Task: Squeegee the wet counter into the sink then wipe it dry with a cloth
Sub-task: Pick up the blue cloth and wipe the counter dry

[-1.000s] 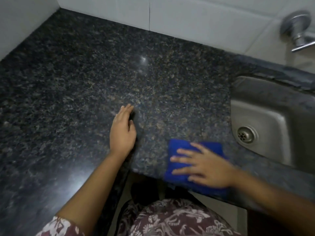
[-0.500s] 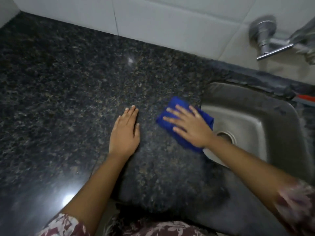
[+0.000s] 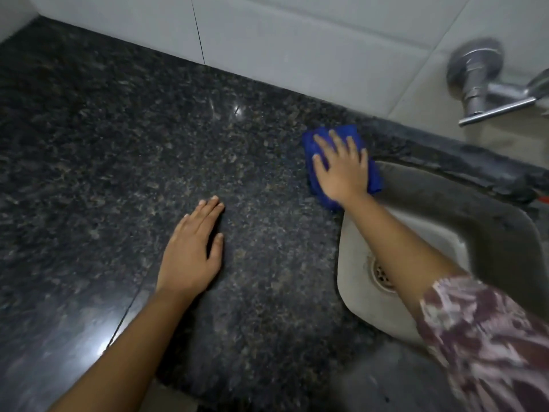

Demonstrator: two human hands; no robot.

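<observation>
A dark speckled granite counter fills the left and middle. A steel sink with a round drain is set into it at the right. My right hand presses flat, fingers spread, on a folded blue cloth at the sink's far left corner, close to the wall. My left hand lies flat and empty on the counter, fingers together, nearer to me. No squeegee is in view.
White wall tiles border the counter at the back. A chrome tap sticks out of the wall above the sink at the upper right. A small red object shows at the sink's right edge. The counter's front edge is near my body.
My right hand has slid the blue cloth away from the counter's front edge, along the sink's left side, up to its far corner. My left hand has stayed flat in place.
</observation>
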